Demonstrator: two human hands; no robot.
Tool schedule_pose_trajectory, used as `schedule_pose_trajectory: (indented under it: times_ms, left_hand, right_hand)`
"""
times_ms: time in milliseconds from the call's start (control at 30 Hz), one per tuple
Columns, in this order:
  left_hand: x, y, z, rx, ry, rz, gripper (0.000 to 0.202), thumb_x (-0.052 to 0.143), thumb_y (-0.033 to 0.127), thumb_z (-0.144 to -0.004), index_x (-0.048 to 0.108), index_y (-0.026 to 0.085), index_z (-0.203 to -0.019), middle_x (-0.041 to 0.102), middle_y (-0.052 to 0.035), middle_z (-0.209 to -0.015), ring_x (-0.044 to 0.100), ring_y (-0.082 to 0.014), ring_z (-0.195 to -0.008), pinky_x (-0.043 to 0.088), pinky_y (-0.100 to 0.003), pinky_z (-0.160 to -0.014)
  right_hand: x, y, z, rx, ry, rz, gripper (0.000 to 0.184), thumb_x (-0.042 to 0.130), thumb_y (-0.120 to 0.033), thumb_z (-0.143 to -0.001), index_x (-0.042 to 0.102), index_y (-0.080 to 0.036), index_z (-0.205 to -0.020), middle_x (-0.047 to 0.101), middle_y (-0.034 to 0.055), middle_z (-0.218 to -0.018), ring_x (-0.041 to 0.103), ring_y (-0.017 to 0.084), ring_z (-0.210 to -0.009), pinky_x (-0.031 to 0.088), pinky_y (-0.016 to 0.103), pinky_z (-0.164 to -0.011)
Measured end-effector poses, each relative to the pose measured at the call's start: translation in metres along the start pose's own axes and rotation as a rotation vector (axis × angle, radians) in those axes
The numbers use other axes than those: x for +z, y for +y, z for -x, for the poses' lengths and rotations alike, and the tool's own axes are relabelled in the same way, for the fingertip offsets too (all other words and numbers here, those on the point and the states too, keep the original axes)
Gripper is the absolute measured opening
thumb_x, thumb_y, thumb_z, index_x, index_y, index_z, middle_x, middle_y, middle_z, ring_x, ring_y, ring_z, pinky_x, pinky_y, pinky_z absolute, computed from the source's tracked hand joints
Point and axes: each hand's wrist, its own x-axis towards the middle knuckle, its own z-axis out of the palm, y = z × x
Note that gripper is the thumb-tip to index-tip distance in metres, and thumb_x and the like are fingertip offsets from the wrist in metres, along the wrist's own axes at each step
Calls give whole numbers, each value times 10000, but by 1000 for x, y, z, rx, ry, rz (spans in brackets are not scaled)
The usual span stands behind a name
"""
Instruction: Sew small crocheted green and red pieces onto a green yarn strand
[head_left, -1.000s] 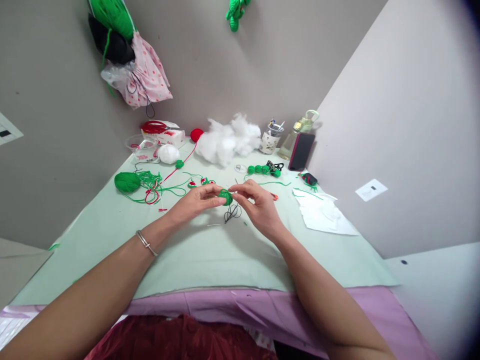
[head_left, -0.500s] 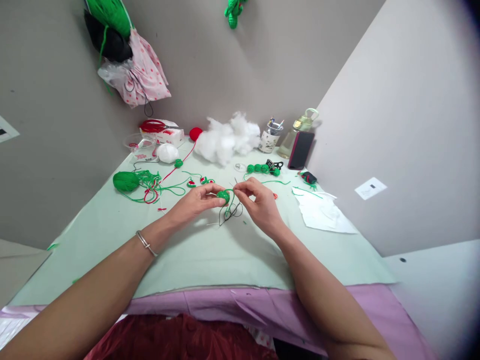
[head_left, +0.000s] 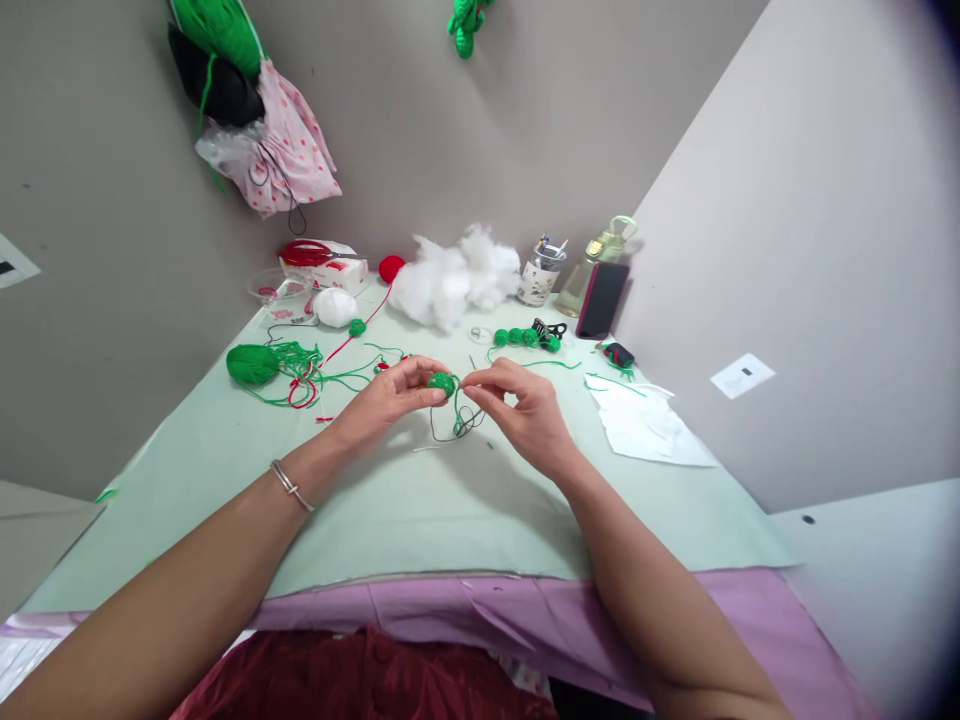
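Over the middle of the table, my left hand (head_left: 394, 398) is closed around a small green crocheted ball (head_left: 441, 384), held between thumb and fingers. Just to its right, my right hand (head_left: 521, 405) pinches thumb and forefinger together beside the ball. What lies between those fingertips is too small to make out. A green yarn strand (head_left: 457, 412) hangs between the hands. Below them loops a thin dark thread (head_left: 466, 428). Behind the right fingertips shows a thin, pointed piece (head_left: 472, 362).
White stuffing (head_left: 454, 280) is heaped at the back. Left lie a green yarn ball (head_left: 252, 364) with tangled strands and a white yarn ball (head_left: 335, 307). Several green balls (head_left: 515, 337) sit behind my right hand. A phone (head_left: 602, 302) leans on a bottle (head_left: 592, 270); white paper (head_left: 645, 425) lies right.
My left hand and the green ball have shifted slightly left and up. The right fingertips have moved a little left, and the dark thread's loops have changed shape.
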Motion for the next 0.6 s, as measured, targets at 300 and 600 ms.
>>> schedule_pose_trajectory:
  times_ms: [300, 600]
  left_hand:
    - [0, 5, 0, 7, 6, 33, 274, 720, 301, -796, 665, 251, -1059, 620, -22, -1022, 557, -178, -1003, 412, -371, -986]
    - [-2, 3, -1, 17, -1, -17, 285, 720, 297, -796, 662, 257, -1073, 617, -29, -1087, 542, -195, -1066, 390, -372, -988]
  right_hand:
    - [0, 2, 2, -10, -1, 206, 118, 588, -188, -900, 683, -198, -830, 515, -10, -702, 484, 104, -618, 366, 248, -612]
    - [0, 2, 0, -30, -15, 195, 124, 584, -166, -892, 673, -190, -807, 504, -9, -704, 484, 103, -621, 364, 243, -610]
